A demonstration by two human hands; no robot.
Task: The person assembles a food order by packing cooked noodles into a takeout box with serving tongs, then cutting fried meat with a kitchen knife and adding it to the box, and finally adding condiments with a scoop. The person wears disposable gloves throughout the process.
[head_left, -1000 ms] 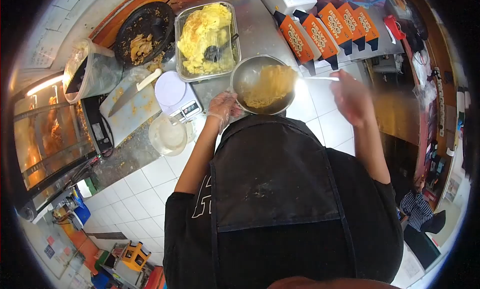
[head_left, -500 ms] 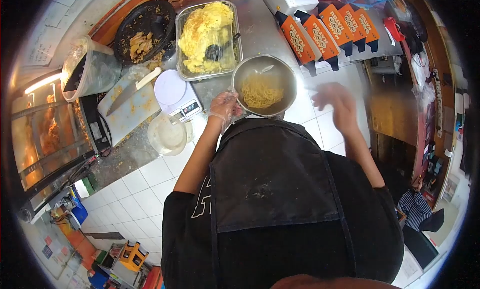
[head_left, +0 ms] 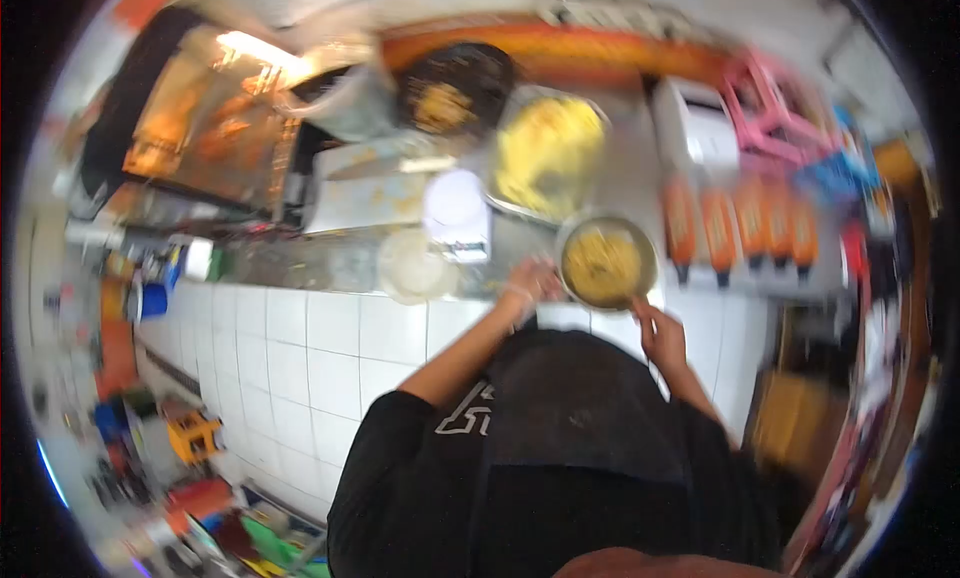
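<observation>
A round metal bowl (head_left: 652,246) holding yellow noodles (head_left: 602,263) is at the counter's front edge. My right hand (head_left: 662,338) is closed on the bowl's lower right rim, thumb and fingers pinching it. At the bowl's left side is my left hand (head_left: 535,281), in a thin clear glove. Blur smears its fingers, so whether they still grip the rim cannot be made out. Behind the bowl stands a clear tray (head_left: 520,215) heaped with yellow food (head_left: 550,153).
Left of the tray are a white kitchen scale (head_left: 460,223), a whitish tub (head_left: 415,268), a cutting board (head_left: 365,203) and a dark pan (head_left: 485,78). Several orange boxes (head_left: 720,228) line the right. A lit glass cabinet (head_left: 215,118) stands far left.
My right hand has come from free air on the right to the bowl's rim. The camera view has turned, shifting the counter items. The noodles remain in the bowl.
</observation>
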